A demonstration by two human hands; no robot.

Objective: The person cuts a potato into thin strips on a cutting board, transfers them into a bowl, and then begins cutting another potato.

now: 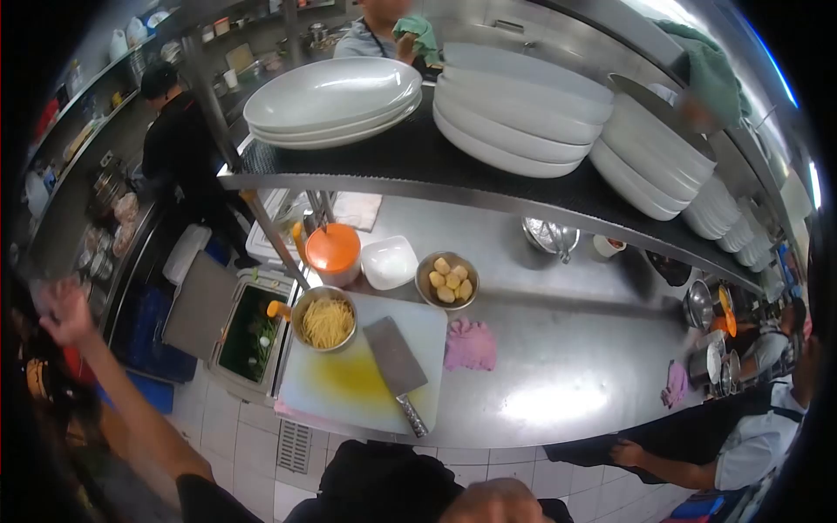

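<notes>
My left hand (65,314) is stretched out to the far left, away from the counter, with fingers apart and nothing visible in it; it is slightly blurred. At the bottom edge, close to my body, my right hand (493,503) shows only its back, its fingers hidden. In front of me a cleaver (397,357) lies on a white cutting board (301,388) stained yellow. A metal bowl of yellow strips (325,322) stands on the board's far left corner. Behind the board is a bowl of peeled pale pieces (447,281), next to a white square bowl (390,262) and an orange-lidded container (333,248).
Stacked white plates (336,96) and deep bowls (519,113) fill the overhead shelf. A pink cloth (470,343) lies beside the board. An open bin (248,331) stands left of the counter. People work at left (187,139), behind the shelf (366,39) and at right (758,436).
</notes>
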